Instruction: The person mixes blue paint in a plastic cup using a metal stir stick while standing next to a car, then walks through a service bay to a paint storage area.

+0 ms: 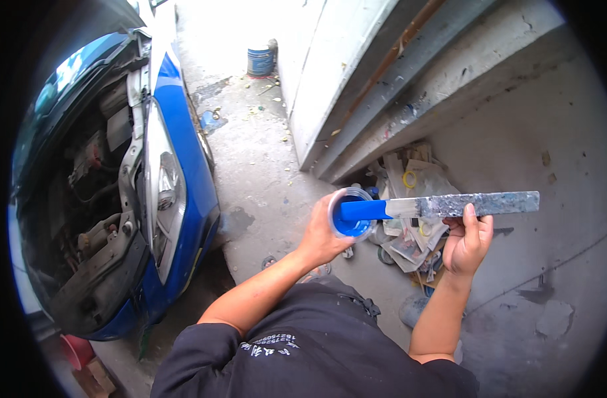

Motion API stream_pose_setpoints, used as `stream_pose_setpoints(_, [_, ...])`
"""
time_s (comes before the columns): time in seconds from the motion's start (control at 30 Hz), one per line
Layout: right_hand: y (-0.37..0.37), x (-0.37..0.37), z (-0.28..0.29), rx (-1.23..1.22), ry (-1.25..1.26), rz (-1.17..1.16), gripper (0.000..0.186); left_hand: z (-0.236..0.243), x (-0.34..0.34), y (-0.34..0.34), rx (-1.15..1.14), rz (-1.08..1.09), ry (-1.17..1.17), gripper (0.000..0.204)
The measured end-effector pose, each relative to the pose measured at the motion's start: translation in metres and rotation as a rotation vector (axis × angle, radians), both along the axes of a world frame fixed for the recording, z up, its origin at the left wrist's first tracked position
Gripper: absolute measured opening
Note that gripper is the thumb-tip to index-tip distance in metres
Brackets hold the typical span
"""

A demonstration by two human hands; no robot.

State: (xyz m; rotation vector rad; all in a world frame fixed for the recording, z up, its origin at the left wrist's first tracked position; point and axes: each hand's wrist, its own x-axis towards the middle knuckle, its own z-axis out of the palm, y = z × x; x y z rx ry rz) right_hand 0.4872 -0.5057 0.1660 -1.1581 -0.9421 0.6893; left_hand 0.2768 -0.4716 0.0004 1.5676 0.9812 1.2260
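Observation:
In my left hand (325, 232) is a clear plastic cup (355, 229) of bright blue paint, my fingers wrapped round its left side. A long flat stirring stick (489, 202) lies level across the cup's mouth toward the right, its left end coated in wet blue and dipping inside, the rest crusted with grey and speckled paint. My right hand (466, 242) grips that stick from below, thumb and fingers on its crusted part.
A blue car (189, 192) with its bonnet raised stands at the left. A can (259, 61) sits by the white wall (316, 66). Papers and debris (413, 249) are piled below the stepped ledge (476, 60). A red bucket (78, 348) is at the lower left.

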Motion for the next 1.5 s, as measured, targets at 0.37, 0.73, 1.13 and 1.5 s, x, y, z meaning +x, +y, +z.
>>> stream_pose_setpoints(0.37, [0.13,-0.064,-0.024,0.181,-0.612,0.886,0.012,-0.025,-0.038,0.068,-0.164,-0.014,0.033,0.085])
stream_pose_setpoints(0.73, [0.306,-0.137,-0.017,0.386,-0.645,1.352,0.02,-0.012,-0.079,0.163,-0.174,0.346,0.157,0.079])
stream_pose_setpoints(1.13, [0.445,-0.25,-0.027,0.452,-0.621,1.615,0.016,-0.021,-0.173,0.265,-0.223,0.681,0.045,0.078])
stream_pose_setpoints(1.5, [0.571,-0.339,0.006,0.564,-0.66,1.633,0.016,-0.003,-0.273,0.394,-0.053,0.72,0.21,0.085])
